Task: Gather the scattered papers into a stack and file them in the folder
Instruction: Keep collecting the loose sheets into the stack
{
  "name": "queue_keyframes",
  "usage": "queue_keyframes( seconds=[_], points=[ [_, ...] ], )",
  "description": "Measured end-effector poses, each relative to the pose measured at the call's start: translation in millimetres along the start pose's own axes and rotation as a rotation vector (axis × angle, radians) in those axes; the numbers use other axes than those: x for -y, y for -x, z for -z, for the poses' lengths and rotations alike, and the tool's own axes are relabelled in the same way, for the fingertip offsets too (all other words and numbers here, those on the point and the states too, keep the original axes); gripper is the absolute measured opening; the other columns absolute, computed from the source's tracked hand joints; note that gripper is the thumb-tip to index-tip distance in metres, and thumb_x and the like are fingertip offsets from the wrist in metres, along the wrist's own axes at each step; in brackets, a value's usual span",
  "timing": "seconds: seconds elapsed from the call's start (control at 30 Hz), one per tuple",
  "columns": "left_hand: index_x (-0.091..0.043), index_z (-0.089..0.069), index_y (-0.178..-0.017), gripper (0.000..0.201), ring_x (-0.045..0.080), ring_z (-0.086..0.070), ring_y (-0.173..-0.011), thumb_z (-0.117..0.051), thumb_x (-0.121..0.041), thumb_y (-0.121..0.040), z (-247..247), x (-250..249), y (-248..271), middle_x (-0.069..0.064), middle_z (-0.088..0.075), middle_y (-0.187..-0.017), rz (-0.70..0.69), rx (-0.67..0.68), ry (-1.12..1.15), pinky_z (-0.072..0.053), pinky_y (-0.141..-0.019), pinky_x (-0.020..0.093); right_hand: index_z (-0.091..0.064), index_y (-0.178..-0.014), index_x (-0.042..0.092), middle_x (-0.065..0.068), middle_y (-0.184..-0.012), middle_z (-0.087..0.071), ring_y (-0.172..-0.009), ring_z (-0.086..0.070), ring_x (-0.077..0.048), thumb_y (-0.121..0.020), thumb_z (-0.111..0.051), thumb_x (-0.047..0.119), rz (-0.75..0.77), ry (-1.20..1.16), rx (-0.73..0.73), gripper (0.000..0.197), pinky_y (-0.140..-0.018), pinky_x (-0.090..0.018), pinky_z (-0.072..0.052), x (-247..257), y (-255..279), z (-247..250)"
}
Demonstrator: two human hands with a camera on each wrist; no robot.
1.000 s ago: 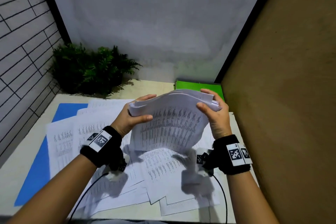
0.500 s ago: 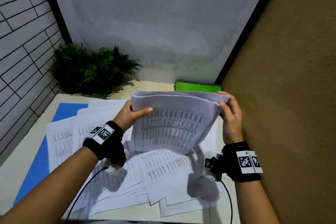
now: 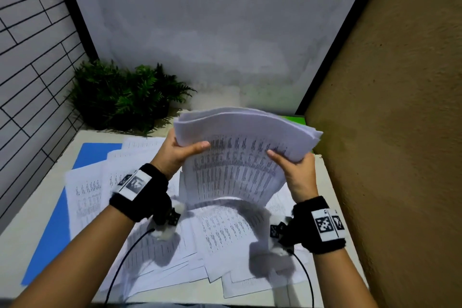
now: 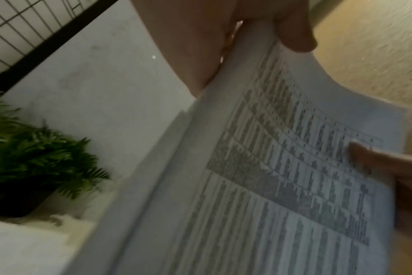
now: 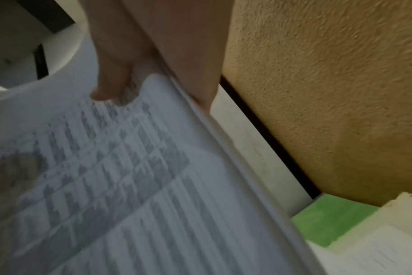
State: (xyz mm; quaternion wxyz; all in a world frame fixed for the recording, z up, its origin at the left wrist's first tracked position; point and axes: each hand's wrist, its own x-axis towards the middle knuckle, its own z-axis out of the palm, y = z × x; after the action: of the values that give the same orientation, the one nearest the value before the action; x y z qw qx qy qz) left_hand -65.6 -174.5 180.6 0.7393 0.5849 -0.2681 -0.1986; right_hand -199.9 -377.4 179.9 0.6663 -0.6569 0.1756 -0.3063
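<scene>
I hold a thick stack of printed sheets point(image 3: 240, 157) upright above the table, its top arched and its lower edge hanging just over the loose papers. My left hand point(image 3: 180, 155) grips the stack's left edge with the thumb on the front page; my right hand point(image 3: 292, 167) grips its right edge the same way. The stack point(image 4: 282, 176) fills the left wrist view under my left thumb point(image 4: 294, 33), and the stack point(image 5: 118, 176) fills the right wrist view too. Several loose printed sheets point(image 3: 217, 232) lie fanned on the table. A blue folder point(image 3: 53, 227) lies under them at left.
A green folder point(image 3: 295, 120) lies at the back right, mostly hidden by the stack; it shows as a green folder point(image 5: 327, 219) in the right wrist view. A potted fern point(image 3: 125, 97) stands at the back left. A brown wall point(image 3: 387, 132) runs close along the table's right side.
The stack's top edge has bowed upward. My right hand slid from the stack's top right corner down to its right edge.
</scene>
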Motion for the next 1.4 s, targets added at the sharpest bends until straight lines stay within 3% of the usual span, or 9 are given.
queue_keyframes(
  seconds=[0.2, 0.37, 0.5, 0.63, 0.77, 0.97, 1.1, 1.2, 1.4],
  points=[
    [-0.029, -0.062, -0.089, 0.070, 0.014, -0.067, -0.089, -0.078, -0.067, -0.032, 6.6, 33.6, 13.1, 0.002, -0.069, -0.095, 0.205, 0.046, -0.127, -0.052, -0.087, 0.040, -0.032, -0.138, 0.012, -0.002, -0.128, -0.045, -0.116, -0.042, 0.009, -0.064, -0.076, 0.037, 0.323, 0.423, -0.116, 0.090, -0.102, -0.007, -0.030, 33.4, -10.4, -1.9],
    [-0.026, -0.063, -0.086, 0.071, 0.018, -0.067, -0.089, -0.076, -0.070, -0.032, 5.8, 37.2, 11.1, 0.000, -0.071, -0.091, 0.211, 0.041, -0.134, -0.054, -0.082, 0.035, -0.011, -0.147, 0.018, -0.002, -0.158, -0.009, -0.145, -0.004, -0.019, -0.079, -0.053, 0.059, 0.326, 1.481, 0.291, 0.090, -0.116, -0.052, -0.008, 66.8, -6.5, -12.7],
    [-0.030, -0.059, -0.087, 0.056, 0.003, -0.066, -0.078, -0.077, -0.054, -0.040, 3.6, 32.9, 6.4, -0.005, -0.067, -0.087, 0.188, 0.090, -0.164, -0.056, -0.076, 0.025, -0.027, -0.142, 0.017, -0.004, -0.148, -0.032, -0.139, -0.025, -0.024, -0.079, -0.061, 0.048, 0.262, 1.386, 0.291, 0.078, -0.110, -0.048, -0.024, 57.0, -11.0, 0.4],
    [-0.030, -0.058, -0.090, 0.065, -0.001, -0.067, -0.080, -0.077, -0.064, -0.038, 4.8, 32.5, 3.7, -0.008, -0.071, -0.084, 0.224, 0.107, -0.175, -0.056, -0.072, 0.019, -0.061, -0.108, 0.011, -0.006, -0.104, -0.064, -0.090, -0.059, -0.004, -0.066, -0.080, 0.020, 0.106, 0.624, 0.154, 0.046, -0.080, -0.010, -0.043, 40.7, -19.4, 18.6],
    [-0.027, -0.057, -0.089, 0.017, 0.008, -0.063, -0.085, -0.069, -0.020, -0.078, -2.8, 34.6, -0.9, -0.006, -0.068, -0.085, 0.222, 0.044, -0.217, -0.050, -0.088, 0.035, -0.063, -0.091, 0.016, 0.008, -0.080, -0.074, -0.074, -0.065, -0.004, -0.049, -0.087, 0.031, -0.211, 0.116, 0.146, 0.051, -0.076, -0.026, -0.053, 3.3, -13.0, 17.1],
    [-0.028, -0.068, -0.074, 0.024, -0.007, -0.065, -0.069, -0.072, -0.004, -0.072, 1.3, 5.8, -4.9, -0.019, -0.072, -0.069, 0.059, -0.048, -0.110, -0.054, -0.071, 0.014, -0.063, -0.085, 0.013, 0.011, -0.069, -0.071, -0.066, -0.062, 0.000, -0.070, -0.067, -0.010, -0.033, 0.046, 0.040, 0.028, -0.067, -0.016, -0.053, 25.8, -12.1, 0.7],
    [-0.031, -0.065, -0.087, 0.037, 0.000, -0.067, -0.080, -0.080, -0.035, -0.053, 4.3, 8.6, -1.2, -0.014, -0.074, -0.081, 0.140, 0.092, -0.125, -0.053, -0.067, 0.012, -0.050, -0.121, 0.010, -0.002, -0.102, -0.062, -0.088, -0.059, 0.002, -0.065, -0.079, 0.005, -0.001, 0.268, -0.012, 0.064, -0.088, -0.022, -0.050, 29.5, -17.8, -3.2],
    [-0.029, -0.054, -0.086, 0.026, 0.011, -0.061, -0.083, -0.070, -0.012, -0.075, 0.6, 27.0, 0.5, -0.004, -0.064, -0.085, 0.221, 0.073, -0.181, -0.054, -0.064, 0.012, -0.032, -0.139, 0.007, -0.014, -0.141, -0.041, -0.130, -0.040, -0.021, -0.074, -0.074, 0.025, 0.303, 0.722, -0.144, 0.080, -0.112, -0.045, -0.031, 40.6, -13.4, -24.4],
    [-0.030, -0.060, -0.087, 0.043, -0.005, -0.066, -0.074, -0.081, -0.035, -0.050, 2.0, 38.2, -3.5, -0.010, -0.072, -0.077, 0.239, 0.053, -0.168, -0.054, -0.072, 0.016, -0.012, -0.147, 0.011, -0.009, -0.155, -0.021, -0.145, -0.012, -0.027, -0.081, -0.058, 0.045, 0.500, 1.492, 0.514, 0.087, -0.110, -0.062, -0.008, 54.6, 5.5, -85.3]
  ],
)
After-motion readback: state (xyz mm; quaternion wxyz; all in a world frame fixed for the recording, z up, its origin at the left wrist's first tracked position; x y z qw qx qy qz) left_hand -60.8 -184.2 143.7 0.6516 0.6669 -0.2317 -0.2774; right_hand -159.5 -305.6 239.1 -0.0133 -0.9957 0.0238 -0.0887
